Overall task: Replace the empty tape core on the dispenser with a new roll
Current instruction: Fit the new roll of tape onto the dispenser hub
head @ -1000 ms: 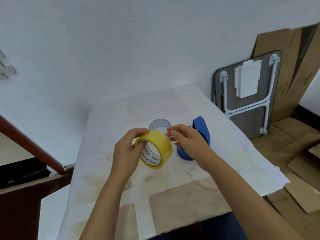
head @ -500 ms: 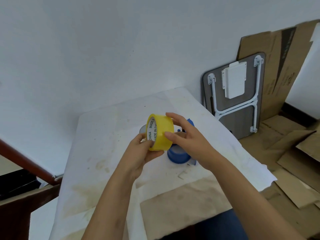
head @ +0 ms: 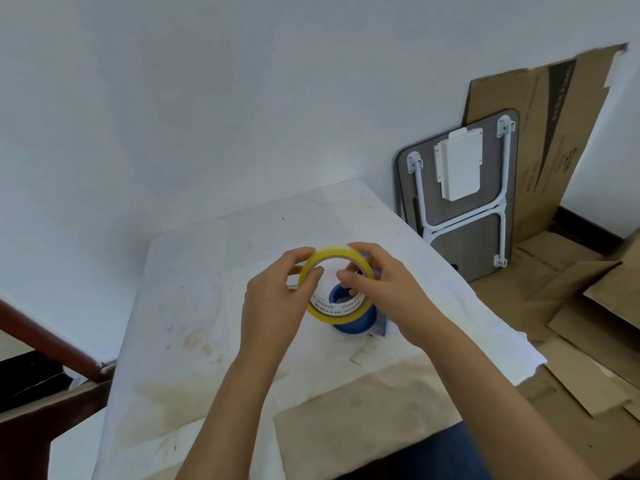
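A yellow tape roll (head: pixel 335 315) with a white printed core is held flat-ish above the table, its hole facing up toward me. My left hand (head: pixel 277 306) grips its left rim and my right hand (head: pixel 388 289) grips its right rim, thumb inside the hole. Directly under the roll stands the blue tape dispenser (head: pixel 351 323); its round blue hub shows through the roll's hole. The empty core seen before is hidden behind my hands.
The work surface is a white stained cloth over a table (head: pixel 207 289) against a white wall. A folded table (head: pixel 460 199) and flattened cardboard (head: pixel 571 289) lie to the right. A dark wooden rail (head: pixel 52 344) runs at the left.
The yellow roll has turned from standing on edge to lying almost flat, and both hands have brought it down over the blue dispenser's hub.
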The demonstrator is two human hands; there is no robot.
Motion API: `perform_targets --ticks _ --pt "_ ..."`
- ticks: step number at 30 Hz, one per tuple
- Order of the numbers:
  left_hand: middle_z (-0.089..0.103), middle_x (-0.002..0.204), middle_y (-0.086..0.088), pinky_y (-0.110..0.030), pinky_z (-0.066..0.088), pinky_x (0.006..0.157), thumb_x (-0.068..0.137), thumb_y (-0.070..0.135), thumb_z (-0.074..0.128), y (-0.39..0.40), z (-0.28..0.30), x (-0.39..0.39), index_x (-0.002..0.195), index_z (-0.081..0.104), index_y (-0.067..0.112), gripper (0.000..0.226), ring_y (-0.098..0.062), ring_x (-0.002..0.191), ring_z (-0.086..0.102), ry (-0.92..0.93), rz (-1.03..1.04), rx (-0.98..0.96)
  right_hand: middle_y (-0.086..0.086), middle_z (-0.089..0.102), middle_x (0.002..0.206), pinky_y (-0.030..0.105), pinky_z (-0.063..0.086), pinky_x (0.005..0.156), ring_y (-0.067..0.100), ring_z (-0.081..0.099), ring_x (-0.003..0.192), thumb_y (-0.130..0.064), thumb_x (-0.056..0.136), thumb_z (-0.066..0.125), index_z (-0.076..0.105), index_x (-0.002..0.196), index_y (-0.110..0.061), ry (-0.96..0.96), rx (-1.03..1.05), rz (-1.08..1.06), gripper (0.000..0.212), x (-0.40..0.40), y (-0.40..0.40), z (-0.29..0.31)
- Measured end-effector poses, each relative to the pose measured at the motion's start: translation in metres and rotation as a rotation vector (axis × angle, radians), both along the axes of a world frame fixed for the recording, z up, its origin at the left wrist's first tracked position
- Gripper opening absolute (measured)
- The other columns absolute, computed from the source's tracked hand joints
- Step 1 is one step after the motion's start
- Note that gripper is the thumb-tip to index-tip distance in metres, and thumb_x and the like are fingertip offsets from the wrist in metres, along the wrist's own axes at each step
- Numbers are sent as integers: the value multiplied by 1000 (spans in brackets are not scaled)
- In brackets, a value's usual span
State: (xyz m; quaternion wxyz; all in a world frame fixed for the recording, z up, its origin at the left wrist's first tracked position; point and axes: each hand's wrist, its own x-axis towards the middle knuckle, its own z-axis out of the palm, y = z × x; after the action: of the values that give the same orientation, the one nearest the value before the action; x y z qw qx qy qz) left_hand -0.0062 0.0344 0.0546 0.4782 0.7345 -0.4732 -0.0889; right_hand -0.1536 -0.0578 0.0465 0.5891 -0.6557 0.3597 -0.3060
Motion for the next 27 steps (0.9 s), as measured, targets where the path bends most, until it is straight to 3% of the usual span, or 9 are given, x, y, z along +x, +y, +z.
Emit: perform_targets --ticks 5,10,17,20,23,27 --pt "71 103 23 -20 58 83 90 23 71 2 -1 -4 109 73 29 21 8 99 63 116 -38 -95 5 69 103 41 56 90 21 68 100 -22 80 76 59 111 -21 -17 59 31 35 -4 -4 -3" --pt "67 109 23 -16 53 83 92 19 67 4 -4 -2 113 70 34 25 14 100 58 -52 -96 -88 3 73 98 30 55 82 17 70 93 -34 81 75 59 114 -20 10 114 99 40 -3 -1 1" --pt "64 125 18 -28 55 94 97 25 60 2 -6 -3 116 60 47 29 -1 113 60 -26 -145 -74 9 73 101 43 56 93 27 71 98 -35 79 76 61 115 -17 -66 160 79 42 -3 -1 -2" --pt "63 124 21 -17 52 89 97 29 59 1 -3 -3 109 57 57 31 7 111 58 -5 -174 -29 6 72 99 38 57 89 23 70 94 -33 81 74 61 114 -17 -93 175 69 39 -5 0 0" --pt "68 111 18 -7 49 77 98 28 58 0 -4 1 113 65 44 23 6 98 62 -5 -173 19 0 72 104 32 54 91 17 68 100 -46 88 61 67 111 -23 -70 141 12 33 -7 0 3" --pt "71 102 15 -8 52 69 98 30 59 -1 -3 15 115 69 36 21 -1 92 68 90 -74 55 -4 66 111 19 45 79 13 59 103 -34 98 51 63 115 -21 -17 29 -312 25 -10 -16 -3"
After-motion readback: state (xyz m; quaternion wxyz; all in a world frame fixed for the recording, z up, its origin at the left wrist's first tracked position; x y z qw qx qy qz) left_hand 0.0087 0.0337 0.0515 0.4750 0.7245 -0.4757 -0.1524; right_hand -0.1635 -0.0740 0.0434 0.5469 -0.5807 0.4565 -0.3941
